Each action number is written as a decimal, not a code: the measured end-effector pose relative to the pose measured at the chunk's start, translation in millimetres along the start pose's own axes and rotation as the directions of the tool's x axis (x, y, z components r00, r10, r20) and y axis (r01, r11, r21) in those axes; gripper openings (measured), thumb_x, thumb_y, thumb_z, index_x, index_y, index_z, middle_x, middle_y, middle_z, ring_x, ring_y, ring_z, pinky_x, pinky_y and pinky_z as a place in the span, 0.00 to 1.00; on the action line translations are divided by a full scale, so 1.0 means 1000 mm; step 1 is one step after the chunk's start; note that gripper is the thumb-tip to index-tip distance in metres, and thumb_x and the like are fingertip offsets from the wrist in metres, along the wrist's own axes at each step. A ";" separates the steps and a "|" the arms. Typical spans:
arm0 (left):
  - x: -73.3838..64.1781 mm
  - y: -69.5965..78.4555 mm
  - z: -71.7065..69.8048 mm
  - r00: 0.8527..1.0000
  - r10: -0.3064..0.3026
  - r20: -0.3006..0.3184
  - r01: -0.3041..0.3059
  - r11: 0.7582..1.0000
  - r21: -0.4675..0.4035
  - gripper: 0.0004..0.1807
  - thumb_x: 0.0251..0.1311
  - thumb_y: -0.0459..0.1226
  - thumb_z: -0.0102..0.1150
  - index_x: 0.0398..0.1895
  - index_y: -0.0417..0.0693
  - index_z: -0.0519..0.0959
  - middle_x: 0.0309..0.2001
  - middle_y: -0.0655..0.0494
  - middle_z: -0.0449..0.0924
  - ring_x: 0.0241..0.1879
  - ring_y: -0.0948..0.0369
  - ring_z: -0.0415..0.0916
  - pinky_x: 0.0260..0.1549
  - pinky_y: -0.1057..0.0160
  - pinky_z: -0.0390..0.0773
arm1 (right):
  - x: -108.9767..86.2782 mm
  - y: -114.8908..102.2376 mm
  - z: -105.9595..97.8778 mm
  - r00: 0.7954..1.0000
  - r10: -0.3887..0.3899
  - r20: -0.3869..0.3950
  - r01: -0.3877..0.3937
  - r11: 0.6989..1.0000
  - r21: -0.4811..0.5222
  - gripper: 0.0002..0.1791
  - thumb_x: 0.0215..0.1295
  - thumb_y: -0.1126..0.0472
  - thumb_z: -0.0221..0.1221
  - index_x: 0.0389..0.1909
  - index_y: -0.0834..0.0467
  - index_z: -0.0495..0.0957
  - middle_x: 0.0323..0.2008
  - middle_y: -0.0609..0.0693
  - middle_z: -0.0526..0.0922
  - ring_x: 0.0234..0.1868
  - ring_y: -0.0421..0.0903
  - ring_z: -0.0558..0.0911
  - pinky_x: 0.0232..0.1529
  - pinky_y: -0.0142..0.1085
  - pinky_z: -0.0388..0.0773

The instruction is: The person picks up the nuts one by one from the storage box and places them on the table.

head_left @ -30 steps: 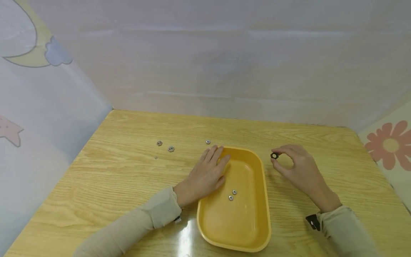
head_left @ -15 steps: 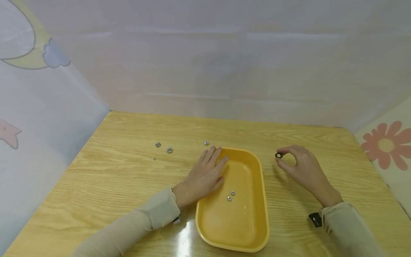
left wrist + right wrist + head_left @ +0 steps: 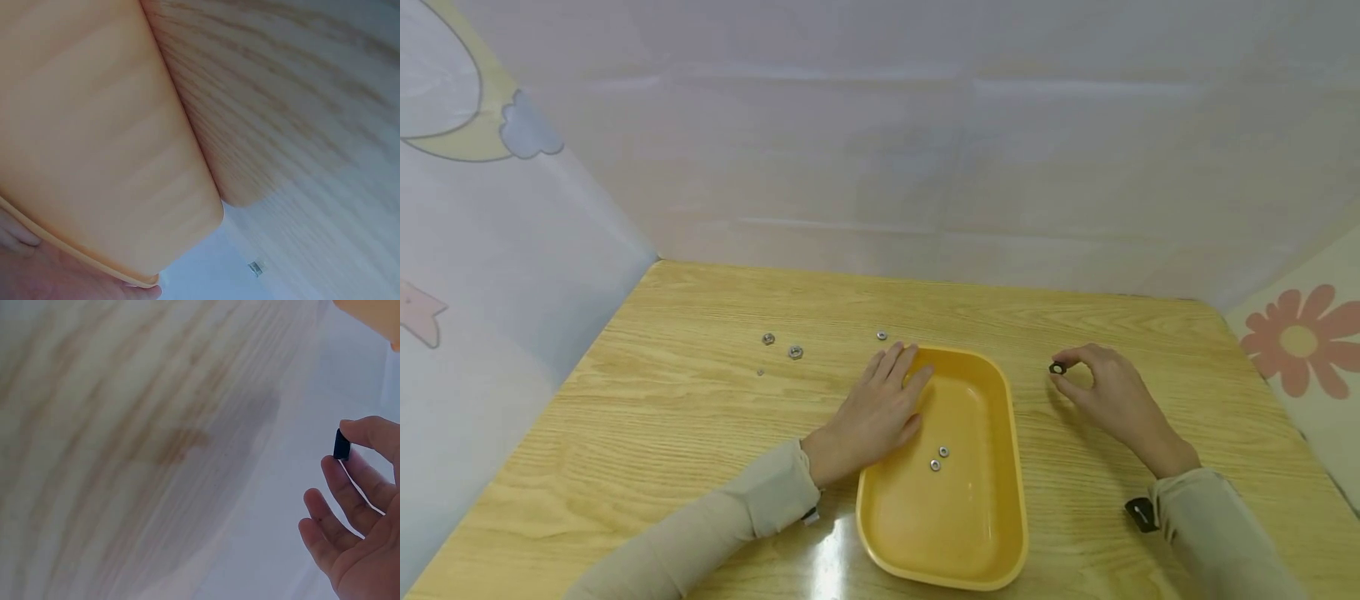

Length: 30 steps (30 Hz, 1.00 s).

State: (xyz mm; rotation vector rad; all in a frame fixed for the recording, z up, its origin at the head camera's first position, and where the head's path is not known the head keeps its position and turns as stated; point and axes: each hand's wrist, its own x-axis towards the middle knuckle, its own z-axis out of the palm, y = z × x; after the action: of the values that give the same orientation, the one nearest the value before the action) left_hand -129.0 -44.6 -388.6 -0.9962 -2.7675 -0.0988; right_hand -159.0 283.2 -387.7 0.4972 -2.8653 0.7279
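My right hand (image 3: 1112, 398) pinches a black hex nut (image 3: 1052, 368) between thumb and fingertip, to the right of the yellow tray (image 3: 1017, 467). In the right wrist view the black nut (image 3: 341, 445) shows edge-on, with the other fingers spread below it. My left hand (image 3: 876, 410) rests across the tray's left rim, fingers extended toward its far corner and thumb over the inside. The left wrist view shows the tray's outer side wall (image 3: 106, 137) and part of the hand (image 3: 47, 272) at its rim. Two silver nuts (image 3: 935, 465) lie on the tray's floor.
On the wooden table (image 3: 685, 450), two larger silver nuts (image 3: 795, 352) and one tiny nut (image 3: 760, 372) lie left of the tray. Another silver nut (image 3: 882, 335) sits just beyond its far left corner. A pale wall covering (image 3: 925, 167) encloses the back and sides.
My right hand has shifted slightly right and lower with the black nut, away from the tray. The left hand keeps its place on the rim; the head view has shifted slightly.
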 end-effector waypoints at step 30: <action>0.000 -0.001 -0.001 1.000 0.024 -0.014 -0.024 1.000 0.015 0.32 0.63 0.46 0.64 0.67 0.44 0.69 0.70 0.36 0.63 0.71 0.42 0.62 0.69 0.46 0.66 | 0.001 0.022 0.008 0.965 0.117 0.233 -0.086 0.987 -0.139 0.17 0.65 0.65 0.62 0.50 0.71 0.79 0.47 0.69 0.81 0.48 0.67 0.80 0.47 0.60 0.77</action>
State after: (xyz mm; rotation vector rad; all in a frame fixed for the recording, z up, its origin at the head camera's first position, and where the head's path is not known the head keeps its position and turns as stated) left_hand -129.2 -45.6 -388.0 -1.0205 -2.7386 -0.0814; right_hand -167.6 297.1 -403.7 0.4519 -3.1588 0.5260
